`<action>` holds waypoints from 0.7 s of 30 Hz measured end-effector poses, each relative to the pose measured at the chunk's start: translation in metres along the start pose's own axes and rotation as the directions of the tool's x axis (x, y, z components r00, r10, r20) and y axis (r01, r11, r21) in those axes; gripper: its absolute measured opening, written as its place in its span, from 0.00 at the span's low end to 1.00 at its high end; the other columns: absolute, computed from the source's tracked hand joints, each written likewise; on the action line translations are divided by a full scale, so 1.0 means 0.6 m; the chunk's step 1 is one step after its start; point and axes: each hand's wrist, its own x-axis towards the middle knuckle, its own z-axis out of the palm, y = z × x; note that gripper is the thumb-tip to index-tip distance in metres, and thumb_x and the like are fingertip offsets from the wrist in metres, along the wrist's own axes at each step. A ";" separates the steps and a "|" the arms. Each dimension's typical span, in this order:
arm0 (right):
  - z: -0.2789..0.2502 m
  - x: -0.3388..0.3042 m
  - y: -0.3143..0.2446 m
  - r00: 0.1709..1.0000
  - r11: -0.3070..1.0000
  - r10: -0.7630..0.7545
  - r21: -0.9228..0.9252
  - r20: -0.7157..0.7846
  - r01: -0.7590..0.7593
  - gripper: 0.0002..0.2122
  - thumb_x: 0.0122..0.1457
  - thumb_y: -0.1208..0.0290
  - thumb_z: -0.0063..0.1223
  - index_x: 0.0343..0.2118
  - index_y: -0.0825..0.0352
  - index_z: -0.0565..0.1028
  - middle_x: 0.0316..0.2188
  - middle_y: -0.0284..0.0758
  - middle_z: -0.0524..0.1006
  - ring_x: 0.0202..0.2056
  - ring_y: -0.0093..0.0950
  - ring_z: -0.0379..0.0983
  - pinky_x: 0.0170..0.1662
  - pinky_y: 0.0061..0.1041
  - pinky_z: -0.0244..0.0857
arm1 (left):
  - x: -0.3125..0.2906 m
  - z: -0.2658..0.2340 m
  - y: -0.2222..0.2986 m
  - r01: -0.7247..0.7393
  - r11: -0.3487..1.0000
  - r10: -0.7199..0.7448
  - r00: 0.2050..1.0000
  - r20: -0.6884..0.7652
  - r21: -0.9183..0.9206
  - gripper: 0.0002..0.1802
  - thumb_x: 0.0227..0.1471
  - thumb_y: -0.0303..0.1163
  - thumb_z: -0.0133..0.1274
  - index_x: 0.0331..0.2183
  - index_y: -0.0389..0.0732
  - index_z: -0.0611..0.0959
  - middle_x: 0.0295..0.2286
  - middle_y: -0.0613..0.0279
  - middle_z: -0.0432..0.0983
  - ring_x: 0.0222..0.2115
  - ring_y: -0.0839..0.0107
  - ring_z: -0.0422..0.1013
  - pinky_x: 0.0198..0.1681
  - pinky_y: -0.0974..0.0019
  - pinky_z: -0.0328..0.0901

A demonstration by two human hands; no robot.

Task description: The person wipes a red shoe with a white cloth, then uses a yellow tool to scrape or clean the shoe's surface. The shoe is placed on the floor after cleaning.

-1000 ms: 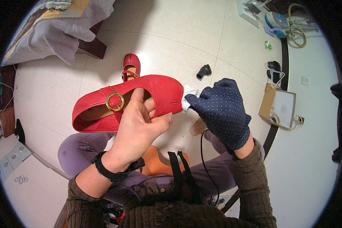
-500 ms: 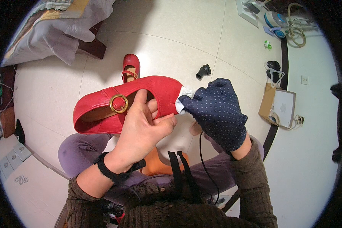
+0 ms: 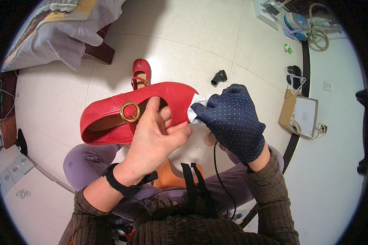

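Observation:
A red strap shoe [image 3: 106, 108] with a round gold buckle is held up in front of me, its toe pointing right. My bare left hand [image 3: 153, 141] grips it, with some fingers inside the opening and the thumb along the outer side. On my right hand [image 3: 233, 120] is a dark blue glove with white dots. Its fingers are closed on a white cloth [image 3: 195, 108], which is pressed against the shoe's toe. The matching red shoe [image 3: 141, 73] rests on the floor beyond.
A black brush-like nozzle [image 3: 219, 77] lies on the floor past my right hand. An open cardboard box [image 3: 288, 112] stands by the right wall, near a vacuum cleaner [image 3: 296, 26]. Draped bedding [image 3: 69, 38] hangs at the far left. A black cable [image 3: 217, 171] runs down by my right forearm.
The shoe and my left hand have shifted very slightly to the right. The cloth has shifted a little over the toe under my right fingers; both grips are kept.

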 end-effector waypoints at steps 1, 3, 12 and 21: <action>-0.001 0.000 0.002 1.000 1.000 0.014 -0.028 0.023 -0.014 0.15 0.40 0.67 0.68 0.35 0.56 0.83 0.22 0.30 0.78 0.25 0.29 0.73 0.40 0.33 0.61 | 0.000 -0.001 0.001 -0.007 1.000 0.007 1.000 0.011 -0.021 0.26 0.52 0.13 0.55 0.49 0.34 0.62 0.50 0.53 0.73 0.52 0.69 0.71 0.58 0.62 0.69; -0.003 0.000 0.006 0.994 0.994 0.057 -0.096 0.096 -0.048 0.18 0.35 0.67 0.70 0.35 0.56 0.83 0.23 0.30 0.78 0.26 0.30 0.74 0.40 0.33 0.61 | 0.000 -0.004 0.002 0.008 1.000 -0.008 1.000 -0.014 0.001 0.27 0.52 0.13 0.56 0.49 0.35 0.63 0.49 0.54 0.73 0.52 0.70 0.71 0.58 0.63 0.68; 0.001 -0.003 0.002 0.998 0.999 -0.006 0.049 -0.061 0.009 0.20 0.34 0.64 0.71 0.35 0.57 0.83 0.22 0.30 0.78 0.25 0.30 0.74 0.40 0.33 0.60 | -0.003 0.001 -0.007 0.001 0.999 0.000 1.000 -0.015 0.047 0.27 0.52 0.15 0.57 0.49 0.37 0.63 0.49 0.57 0.73 0.52 0.72 0.71 0.57 0.65 0.67; 0.008 -0.008 0.001 0.999 0.996 0.008 0.093 -0.047 -0.003 0.22 0.31 0.66 0.72 0.36 0.58 0.82 0.25 0.30 0.79 0.26 0.31 0.74 0.43 0.34 0.61 | -0.003 0.001 -0.011 0.016 0.999 -0.015 0.999 -0.030 0.041 0.29 0.50 0.14 0.57 0.50 0.38 0.63 0.49 0.59 0.73 0.52 0.72 0.71 0.57 0.65 0.67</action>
